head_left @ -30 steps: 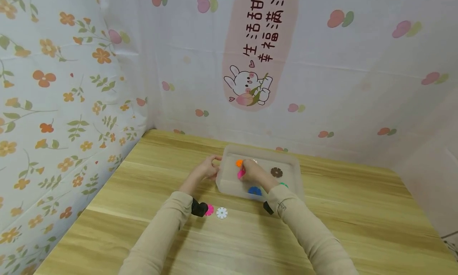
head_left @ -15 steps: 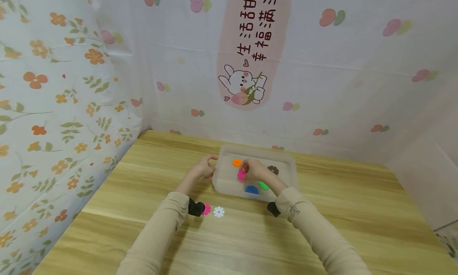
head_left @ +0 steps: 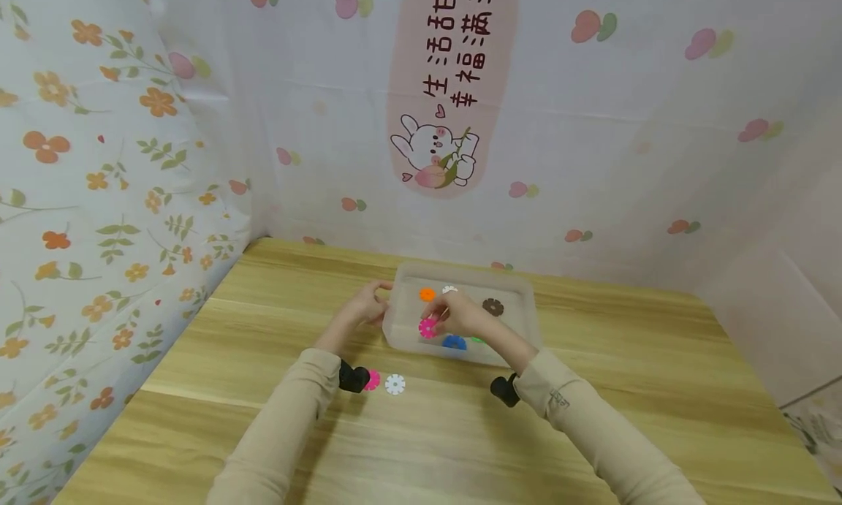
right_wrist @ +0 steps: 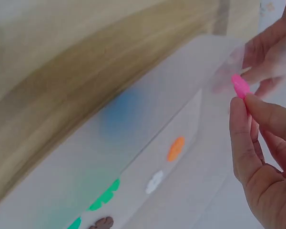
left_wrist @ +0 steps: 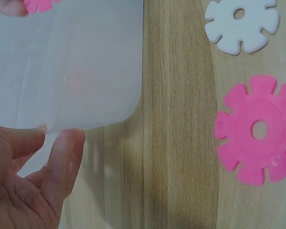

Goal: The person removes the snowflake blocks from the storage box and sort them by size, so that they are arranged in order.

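Observation:
Between the thumb and fingers of my right hand [head_left: 460,316] is a pink snowflake disc [head_left: 427,328], a notched plastic piece with a centre hole. It is above the left part of a translucent plastic box [head_left: 526,322]. My left hand [head_left: 365,305] pinches the box's left rim, its thumb and index finger close on the edge in the left wrist view. Inside the box lie snowflake discs: orange [head_left: 427,294], white [head_left: 449,290], brown [head_left: 493,307] and blue [head_left: 454,342]. Green discs [right_wrist: 105,194] show in the right wrist view; my right forearm partly covers green in the head view.
On the wooden table [head_left: 625,388], in front of the box, lie a white disc [head_left: 395,384] and a pink disc [left_wrist: 257,130], the pink one partly behind the left wrist camera [head_left: 353,377] in the head view. A printed cloth [head_left: 559,125] hangs behind the table.
My right hand has lifted the pink disc from the box floor and drawn it slightly nearer. My left hand keeps its place on the rim. The head view has shifted a little.

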{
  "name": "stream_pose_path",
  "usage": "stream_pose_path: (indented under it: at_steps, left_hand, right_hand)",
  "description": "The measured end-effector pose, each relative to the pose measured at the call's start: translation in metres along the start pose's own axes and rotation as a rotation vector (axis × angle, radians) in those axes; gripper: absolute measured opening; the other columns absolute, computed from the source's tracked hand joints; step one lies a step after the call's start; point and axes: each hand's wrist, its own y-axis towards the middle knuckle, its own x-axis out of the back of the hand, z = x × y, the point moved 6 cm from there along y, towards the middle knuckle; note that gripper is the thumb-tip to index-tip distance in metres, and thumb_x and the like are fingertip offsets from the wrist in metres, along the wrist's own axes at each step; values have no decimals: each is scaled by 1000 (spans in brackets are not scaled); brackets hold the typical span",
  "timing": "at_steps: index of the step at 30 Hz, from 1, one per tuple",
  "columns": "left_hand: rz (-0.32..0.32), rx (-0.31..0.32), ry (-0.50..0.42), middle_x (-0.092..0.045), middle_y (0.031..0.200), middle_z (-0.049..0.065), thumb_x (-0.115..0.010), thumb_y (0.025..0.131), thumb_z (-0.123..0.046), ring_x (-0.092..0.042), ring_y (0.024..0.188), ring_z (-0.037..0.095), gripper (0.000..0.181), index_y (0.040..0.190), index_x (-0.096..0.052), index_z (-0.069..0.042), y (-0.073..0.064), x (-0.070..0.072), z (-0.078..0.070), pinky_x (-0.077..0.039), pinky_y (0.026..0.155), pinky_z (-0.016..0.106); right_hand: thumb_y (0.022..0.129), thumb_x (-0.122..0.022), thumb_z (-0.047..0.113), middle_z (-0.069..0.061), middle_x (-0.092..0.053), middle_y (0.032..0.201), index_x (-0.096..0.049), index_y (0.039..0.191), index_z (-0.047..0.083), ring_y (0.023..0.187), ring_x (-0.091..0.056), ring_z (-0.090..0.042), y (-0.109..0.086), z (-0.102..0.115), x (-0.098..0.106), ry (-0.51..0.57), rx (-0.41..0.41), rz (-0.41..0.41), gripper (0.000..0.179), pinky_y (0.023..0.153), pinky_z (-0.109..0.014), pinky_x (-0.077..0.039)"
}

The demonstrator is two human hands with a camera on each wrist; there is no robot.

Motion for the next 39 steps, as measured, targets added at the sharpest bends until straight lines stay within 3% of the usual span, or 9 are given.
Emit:
stream_pose_path:
  at_steps: [4,7,11,16,22,27,30,35,39]
  left_hand:
    - [29,-77,-23,-61,96,16,-47,92,-3,-63,78,22,43,132,-40,-16,24,3,20,-53,62,33]
    - [16,-25,-7,-60,99,21,-47,92,-1,-64,80,26,44,133,-38,-13,25,5,18,-54,64,35]
    - [0,15,32,-57,107,28,-41,92,4,-62,84,27,45,135,-34,-2,-10,8,-14,-54,68,33]
    - [19,37,24,-53,116,31,-38,93,5,-61,93,33,45,137,-30,0,-28,9,-31,-53,77,38]
    - [6,46,16,-57,108,24,-41,93,3,-64,86,28,45,136,-35,-7,7,6,-3,-55,68,35]
    - [19,-17,-4,-59,96,18,-45,92,1,-64,74,23,44,133,-39,-15,40,4,23,-54,59,34]
    - [13,4,7,-60,97,20,-45,91,1,-63,72,23,44,133,-39,-12,35,5,18,-53,58,33]
    - [1,26,12,-57,107,26,-41,93,3,-62,78,23,44,135,-35,-4,-1,4,-8,-53,62,30]
    - [1,33,18,-57,110,25,-42,93,1,-62,81,23,44,136,-35,-7,-4,3,-6,-53,64,30]
  right_hand:
    - [74,-65,-9,-10,-63,82,-68,95,0,73,-56,-12,-4,8,-7,27,62,19,22,69,-23,-51]
    - [74,-64,-9,-11,-62,78,-68,95,-1,71,-57,-11,-9,10,-16,65,100,46,23,67,-21,-51]
    - [72,-61,-10,-11,-64,74,-68,89,-1,68,-56,-9,-14,10,-28,67,99,73,20,65,-18,-50]
    - [69,-62,-10,-8,-63,74,-68,82,1,67,-52,-9,-20,7,-42,37,37,67,17,62,-18,-46]
    - [68,-62,-13,-7,-60,72,-66,80,1,66,-49,-12,-23,-4,-59,23,-69,26,19,58,-19,-44]
    - [70,-68,-9,-5,-60,73,-66,80,3,67,-51,-12,-26,-10,-66,-8,-105,0,15,60,-20,-47]
    - [70,-71,-6,-5,-62,72,-66,79,3,66,-53,-11,-27,-10,-67,-30,-88,-26,14,60,-19,-47]
    - [70,-72,-3,-5,-61,72,-65,80,2,66,-52,-11,-31,-9,-67,-37,-60,-42,13,58,-18,-46]
    - [73,-70,-1,-3,-59,69,-65,81,2,64,-50,-11,-33,-10,-62,-6,-50,-41,9,55,-18,-43]
